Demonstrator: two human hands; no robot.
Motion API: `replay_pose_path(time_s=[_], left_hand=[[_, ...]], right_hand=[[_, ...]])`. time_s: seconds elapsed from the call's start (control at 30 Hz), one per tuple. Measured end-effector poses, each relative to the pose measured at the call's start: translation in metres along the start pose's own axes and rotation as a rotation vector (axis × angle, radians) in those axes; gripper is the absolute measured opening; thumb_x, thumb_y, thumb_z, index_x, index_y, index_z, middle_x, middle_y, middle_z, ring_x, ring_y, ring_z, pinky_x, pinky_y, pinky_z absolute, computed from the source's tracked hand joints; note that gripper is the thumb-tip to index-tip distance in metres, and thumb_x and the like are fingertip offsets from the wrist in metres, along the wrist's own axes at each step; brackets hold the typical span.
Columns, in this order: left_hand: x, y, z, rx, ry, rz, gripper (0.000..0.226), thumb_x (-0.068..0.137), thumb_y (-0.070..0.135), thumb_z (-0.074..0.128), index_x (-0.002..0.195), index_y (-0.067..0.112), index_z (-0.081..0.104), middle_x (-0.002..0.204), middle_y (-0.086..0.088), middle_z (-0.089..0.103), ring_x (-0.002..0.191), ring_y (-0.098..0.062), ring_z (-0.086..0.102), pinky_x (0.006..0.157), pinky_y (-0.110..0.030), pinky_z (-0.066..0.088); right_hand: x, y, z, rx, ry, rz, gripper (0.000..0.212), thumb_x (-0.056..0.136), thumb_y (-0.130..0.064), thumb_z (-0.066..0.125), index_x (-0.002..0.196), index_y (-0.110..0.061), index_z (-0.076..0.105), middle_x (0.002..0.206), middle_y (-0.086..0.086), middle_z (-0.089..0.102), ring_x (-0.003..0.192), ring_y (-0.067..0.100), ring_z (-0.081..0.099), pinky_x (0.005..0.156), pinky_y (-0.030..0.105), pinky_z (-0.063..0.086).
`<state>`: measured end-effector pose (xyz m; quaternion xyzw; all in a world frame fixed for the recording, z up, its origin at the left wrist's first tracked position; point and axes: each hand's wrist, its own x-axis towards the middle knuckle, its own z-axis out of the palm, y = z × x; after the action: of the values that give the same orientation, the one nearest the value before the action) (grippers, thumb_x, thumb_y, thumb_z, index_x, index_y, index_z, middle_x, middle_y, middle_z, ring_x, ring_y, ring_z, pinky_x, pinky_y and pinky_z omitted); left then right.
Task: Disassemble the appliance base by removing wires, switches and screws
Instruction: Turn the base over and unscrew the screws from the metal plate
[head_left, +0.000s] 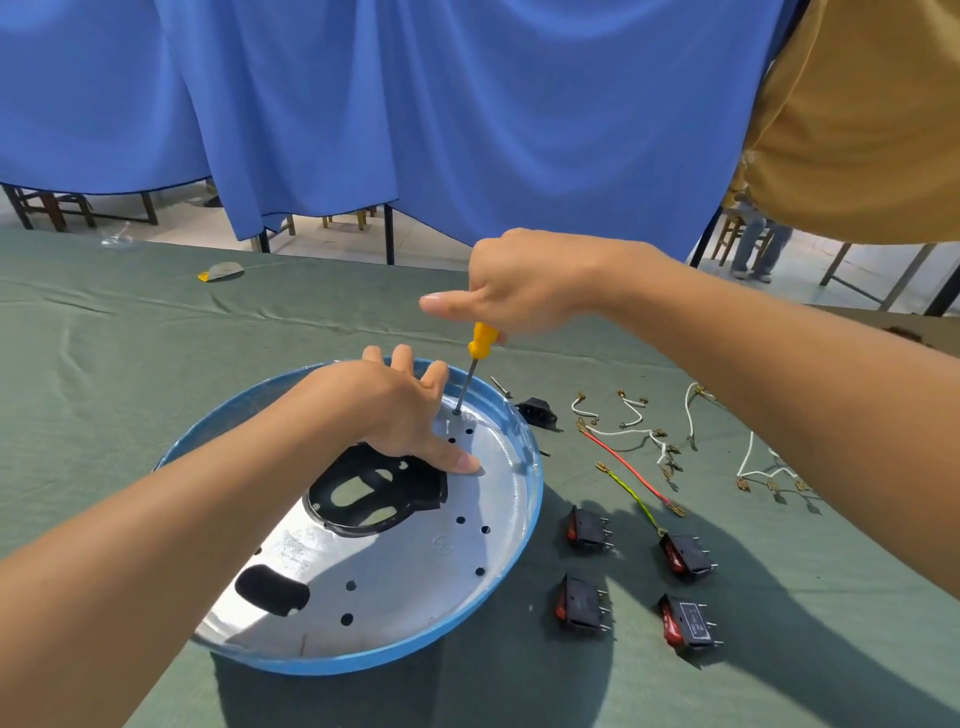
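Observation:
The round appliance base (514, 551), blue outside and silver inside, lies tilted on the green cloth. My left hand (410, 415) presses on its inner face, fingers spread over the far rim and thumb flat on the metal. My right hand (514, 286) grips a yellow-handled screwdriver (480, 348) held upright, its tip set on a screw (457, 411) near the far rim. Right of the base lie several black rocker switches (587, 527), loose white wires (623, 431), a red wire (628, 470) and a yellow-green wire (631, 499).
A black socket part (537, 411) and a loose screw (500, 385) lie beside the far right rim. A small yellow-grey scrap (221, 271) sits far left on the cloth. Blue curtains (415, 104) hang behind the table. A person in a tan shirt (857, 114) stands at the upper right.

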<state>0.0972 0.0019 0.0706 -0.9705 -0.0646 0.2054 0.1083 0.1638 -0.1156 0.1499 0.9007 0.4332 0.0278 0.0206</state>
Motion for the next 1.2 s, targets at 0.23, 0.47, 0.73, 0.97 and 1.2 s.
replay_pose_path(time_s=[0.23, 0.47, 0.73, 0.97, 1.2], left_hand=[[-0.001, 0.000, 0.001, 0.003, 0.009, -0.010, 0.114, 0.070, 0.088, 0.039, 0.152, 0.021, -0.003, 0.140, -0.012, 0.020, 0.128, -0.035, 0.024, 0.099, -0.045, 0.034], [0.000, 0.000, 0.000, 0.000, 0.001, -0.009, 0.115, 0.068, 0.088, 0.041, 0.152, 0.022, -0.003, 0.143, -0.011, 0.019, 0.129, -0.035, 0.024, 0.101, -0.045, 0.033], [0.001, 0.000, -0.003, -0.004, -0.023, -0.007, 0.118, 0.066, 0.088, 0.042, 0.151, 0.018, -0.002, 0.145, -0.013, 0.018, 0.130, -0.037, 0.023, 0.103, -0.047, 0.033], [0.003, 0.000, -0.002, 0.001, -0.022, -0.006, 0.117, 0.068, 0.088, 0.042, 0.152, 0.020, -0.003, 0.136, -0.011, 0.021, 0.124, -0.034, 0.026, 0.099, -0.044, 0.035], [0.002, -0.001, -0.002, -0.007, -0.024, -0.001, 0.113, 0.067, 0.088, 0.045, 0.149, 0.021, 0.005, 0.136, -0.011, 0.022, 0.124, -0.033, 0.027, 0.099, -0.045, 0.037]], right_hand=[[-0.006, -0.003, -0.008, -0.078, -0.062, -0.044, 0.032, 0.086, -0.041, 0.066, 0.065, -0.018, 0.064, 0.050, -0.004, 0.049, 0.055, 0.015, 0.045, 0.047, 0.026, 0.031], [-0.010, 0.003, -0.011, 0.069, -0.079, -0.085, 0.009, 0.080, -0.036, 0.077, 0.084, -0.030, 0.073, 0.069, -0.018, 0.061, 0.069, 0.001, 0.055, 0.055, 0.022, 0.037], [-0.007, -0.001, -0.004, -0.035, -0.098, 0.074, 0.055, 0.095, -0.051, 0.049, 0.056, -0.016, 0.066, 0.051, -0.008, 0.055, 0.048, 0.010, 0.046, 0.048, 0.026, 0.030], [-0.016, 0.002, -0.002, -0.122, -0.089, -0.086, 0.034, 0.094, -0.044, 0.057, 0.076, -0.015, 0.060, 0.065, -0.002, 0.052, 0.063, 0.014, 0.046, 0.051, 0.029, 0.031], [-0.021, 0.004, 0.001, -0.153, -0.053, -0.291, 0.015, 0.089, -0.017, 0.065, 0.082, -0.022, 0.053, 0.072, -0.005, 0.050, 0.070, 0.012, 0.047, 0.061, 0.035, 0.042]])
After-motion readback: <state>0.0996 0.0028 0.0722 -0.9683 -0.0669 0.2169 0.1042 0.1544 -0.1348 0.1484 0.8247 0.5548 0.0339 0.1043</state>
